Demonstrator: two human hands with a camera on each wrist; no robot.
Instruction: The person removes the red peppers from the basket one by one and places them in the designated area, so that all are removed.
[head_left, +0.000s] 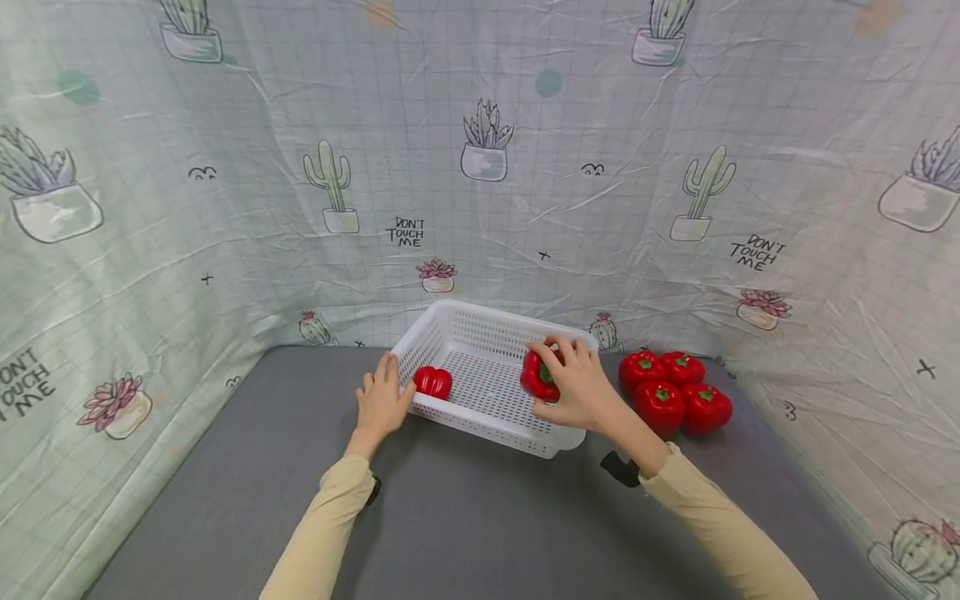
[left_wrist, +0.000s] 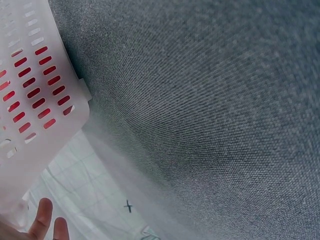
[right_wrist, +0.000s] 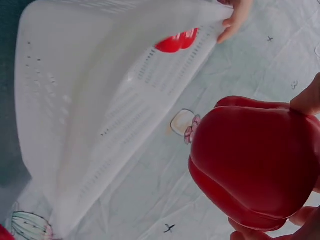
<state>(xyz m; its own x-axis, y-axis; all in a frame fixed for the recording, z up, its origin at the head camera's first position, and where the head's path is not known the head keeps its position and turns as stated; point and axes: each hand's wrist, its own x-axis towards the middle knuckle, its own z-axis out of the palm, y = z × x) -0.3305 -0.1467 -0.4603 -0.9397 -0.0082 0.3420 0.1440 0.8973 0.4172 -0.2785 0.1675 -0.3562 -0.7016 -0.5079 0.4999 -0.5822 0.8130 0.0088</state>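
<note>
In the head view, my right hand grips a red bell pepper by its sides, over the right part of a white perforated basket. The right wrist view shows that bell pepper close up, held between thumb and fingers. My left hand rests with fairly straight fingers against the basket's left front corner. A second red bell pepper lies inside the basket near that corner. Its red shows through the slots of the basket in the left wrist view.
Several more red bell peppers stand grouped to the right of the basket, green stems up. The grey tabletop extends in front. A patterned cloth curtain encloses the back and sides.
</note>
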